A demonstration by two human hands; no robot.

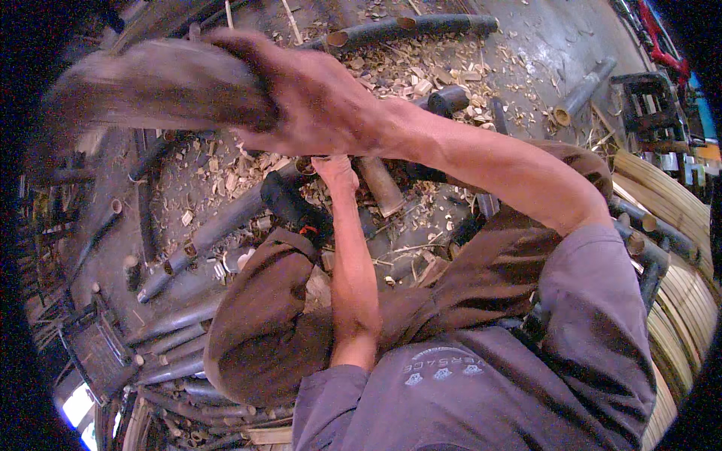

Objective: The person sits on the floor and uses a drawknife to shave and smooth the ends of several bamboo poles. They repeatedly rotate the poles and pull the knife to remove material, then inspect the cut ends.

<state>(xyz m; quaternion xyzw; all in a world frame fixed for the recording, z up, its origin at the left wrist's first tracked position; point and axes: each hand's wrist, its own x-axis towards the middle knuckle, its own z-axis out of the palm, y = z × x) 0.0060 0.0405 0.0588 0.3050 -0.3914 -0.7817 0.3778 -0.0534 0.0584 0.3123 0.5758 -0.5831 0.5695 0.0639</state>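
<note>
My right hand (320, 101) is raised high across the view, its fingers wrapped round a thick brown wooden club (162, 86) that is smeared by motion and points left. Lower down, my left hand (338, 174) is closed beside the end of a dark bamboo pole (226, 219). What its fingers grip is partly hidden behind my right hand, and I cannot make it out. The pole slants down to the left across the floor. Just right of my left hand lies a short brown bamboo piece (381, 188).
Pale wood chips (406, 71) litter the floor. A dark curved pole (414, 28) lies at the back, and a cut pole (585, 90) at far right. Bundled pale strips (684, 316) stand right. A dark stool (98, 349) and stacked poles (177, 319) are at lower left.
</note>
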